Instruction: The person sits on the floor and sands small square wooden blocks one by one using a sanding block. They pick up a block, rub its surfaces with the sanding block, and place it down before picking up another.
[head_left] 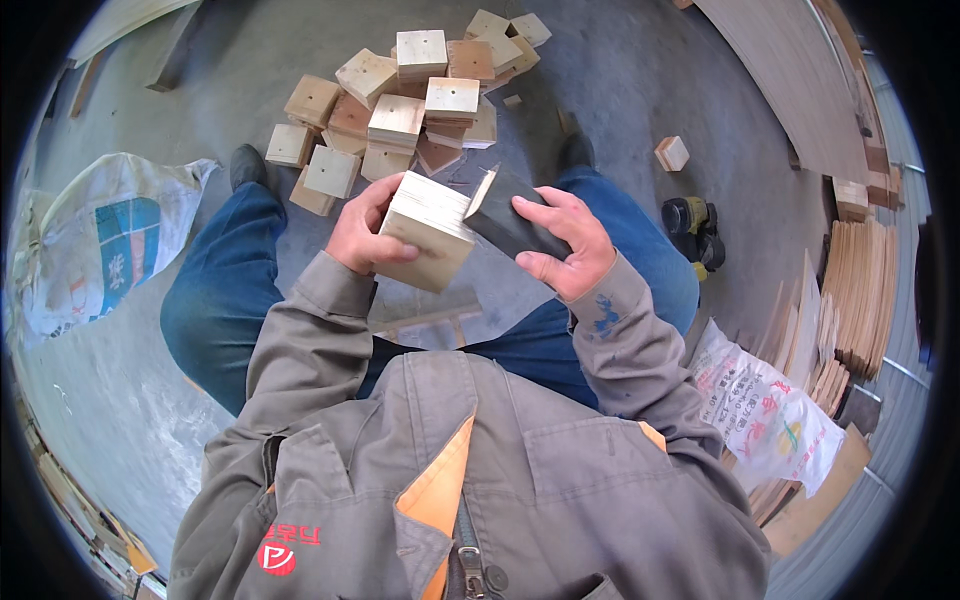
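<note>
White woven sack with blue-and-red print, crumpled on floor at left. White printed sack with red and green marks, lower right beside stacked boards.

Both hands, left and right, raised, apparently gripping.

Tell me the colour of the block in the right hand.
Dark grey, nearly black, with a pale wooden edge: the block in the right hand, seen in the head view.

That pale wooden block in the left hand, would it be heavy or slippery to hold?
The wooden block looks like layered plywood, so probably stiff and fairly light: the left hand alone grips it. Its flat, square faces suggest it wouldn't roll, and bare wood likely isn't slippery.
</note>
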